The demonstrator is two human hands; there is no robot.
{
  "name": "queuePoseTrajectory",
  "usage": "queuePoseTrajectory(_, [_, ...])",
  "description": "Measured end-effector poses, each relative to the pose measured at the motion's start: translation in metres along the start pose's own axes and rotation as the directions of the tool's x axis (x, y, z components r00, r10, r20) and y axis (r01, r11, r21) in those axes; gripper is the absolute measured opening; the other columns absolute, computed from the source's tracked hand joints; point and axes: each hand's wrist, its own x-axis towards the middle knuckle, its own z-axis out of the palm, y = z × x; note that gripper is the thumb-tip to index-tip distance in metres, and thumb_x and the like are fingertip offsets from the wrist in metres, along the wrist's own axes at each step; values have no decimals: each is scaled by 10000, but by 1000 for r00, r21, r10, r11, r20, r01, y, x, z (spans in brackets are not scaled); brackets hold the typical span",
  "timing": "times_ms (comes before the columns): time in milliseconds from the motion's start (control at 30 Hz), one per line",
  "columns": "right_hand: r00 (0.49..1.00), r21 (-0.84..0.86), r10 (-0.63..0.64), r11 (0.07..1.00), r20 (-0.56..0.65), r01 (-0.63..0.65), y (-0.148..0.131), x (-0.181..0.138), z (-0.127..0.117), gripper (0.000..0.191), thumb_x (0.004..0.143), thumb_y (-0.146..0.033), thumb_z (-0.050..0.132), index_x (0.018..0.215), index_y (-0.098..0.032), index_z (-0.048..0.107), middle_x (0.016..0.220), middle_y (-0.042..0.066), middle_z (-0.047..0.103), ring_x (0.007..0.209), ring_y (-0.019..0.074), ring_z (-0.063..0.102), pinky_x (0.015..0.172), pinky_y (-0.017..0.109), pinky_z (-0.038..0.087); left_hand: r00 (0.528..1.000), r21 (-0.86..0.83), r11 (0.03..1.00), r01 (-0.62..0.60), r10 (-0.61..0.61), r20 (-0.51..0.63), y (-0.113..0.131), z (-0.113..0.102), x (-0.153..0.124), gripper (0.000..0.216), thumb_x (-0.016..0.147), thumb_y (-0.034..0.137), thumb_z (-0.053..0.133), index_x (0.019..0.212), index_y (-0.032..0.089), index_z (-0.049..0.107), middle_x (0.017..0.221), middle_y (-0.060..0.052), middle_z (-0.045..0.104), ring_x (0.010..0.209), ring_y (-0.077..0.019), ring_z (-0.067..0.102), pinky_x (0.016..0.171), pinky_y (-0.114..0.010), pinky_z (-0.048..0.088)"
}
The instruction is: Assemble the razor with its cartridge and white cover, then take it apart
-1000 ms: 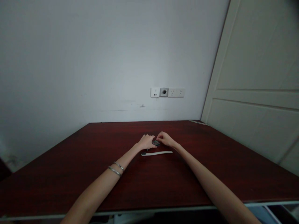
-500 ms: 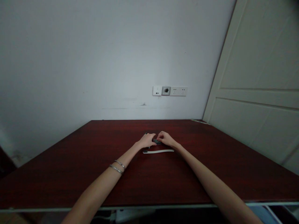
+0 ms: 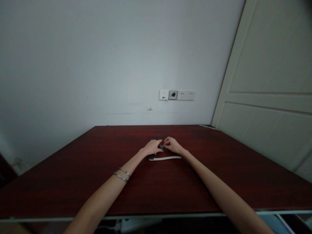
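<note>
Far out on the dark red table, a small, flat, dark-greenish thing (image 3: pixel 162 147) lies between my hands. It is too small and covered to name. My left hand (image 3: pixel 152 147) grips its left part, thumb and forefinger bent around it with a gap between their tips. From the right, my right hand (image 3: pixel 172 145) touches it with fingertips pressed together in a pinch. Whatever is in that pinch is hidden. Just nearer than both hands lies a slightly bowed white strip (image 3: pixel 167 158) with a dark left end.
The table (image 3: pixel 156 191) reaches back to a pale wall bearing a row of sockets (image 3: pixel 177 95). A cream door panel (image 3: pixel 265 94) stands along the right side. Another pale strip (image 3: pixel 209 127) lies at the table's far right corner. Below the front edge, a white object and cables are partly visible.
My right fingertips have shifted very slightly over the greenish thing, and it looks a little different between the hands. My left hand and the white strip stay almost where they were.
</note>
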Motion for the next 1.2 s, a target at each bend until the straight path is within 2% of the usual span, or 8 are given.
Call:
queuePoseTrajectory(267, [995,-116,-39,992,91,49,-13,-3,-9,167,741,-203,559,692,-169,715,896,65,580,859,174,522,805,271,401,1000,-36,999,27,-27,-5,3,-2,-1,534,685,390,670,1147,164,528,1080,-101,640,993,-234,599,837,-294,442])
queuePoseTrajectory(467, [995,-109,-33,993,95,44,-16,-3,-8,194,774,-188,521,735,-150,707,856,69,581,789,152,535,763,253,406,1000,-31,999,14,-14,-2,2,-2,-1,558,690,387,658,1177,159,509,1090,-105,636,1002,-246,594,836,-305,444])
queuePoseTrajectory(667, [1000,-40,-6,999,14,6,-10,-3,-9,194,783,-191,521,786,-141,708,906,81,589,818,147,558,789,247,410,1000,0,1000,26,-26,-17,4,-2,-2,723,683,360,661,1305,125,376,1242,-141,544,1161,-247,495,1043,-398,265])
queuePoseTrajectory(767, [996,-51,75,996,-46,-77,-14,-2,-14,196,792,-230,521,836,-164,701,935,74,612,852,156,569,801,253,412,995,-46,999,2,-6,-96,8,-15,-2,616,723,320,619,1276,132,425,1232,-125,558,1158,-226,501,1065,-419,231])
queuePoseTrajectory(833, [987,-66,137,987,-85,-143,-22,-1,-17,224,797,-257,518,922,-176,684,946,70,637,868,166,580,796,256,416,967,-117,993,-14,-17,-255,9,-30,-3,404,784,240,532,1180,165,531,1179,-82,602,1099,-188,547,1060,-391,260])
queuePoseTrajectory(967, [984,-110,179,977,-25,-180,-48,5,-14,289,782,-253,532,1031,-170,652,886,76,680,832,181,615,749,240,424,818,-275,961,5,-162,-552,4,-61,-7,288,789,110,438,985,148,646,995,-63,682,936,-154,619,897,-296,445])
queuePoseTrajectory(1033, [983,-178,171,971,60,-158,-65,9,-7,246,778,-250,531,962,-173,675,858,89,687,819,196,628,725,241,426,779,-294,955,41,-215,-588,-3,-69,-11,270,771,86,447,905,156,670,935,-48,695,893,-158,629,870,-300,464])
queuePoseTrajectory(1200, [952,-355,258,916,161,-188,-94,21,14,208,742,-225,545,864,-133,686,902,166,679,845,252,643,691,266,448,758,-314,945,94,-273,-593,-25,-66,-21,233,766,105,471,859,158,678,889,-43,701,865,-161,634,850,-294,474])
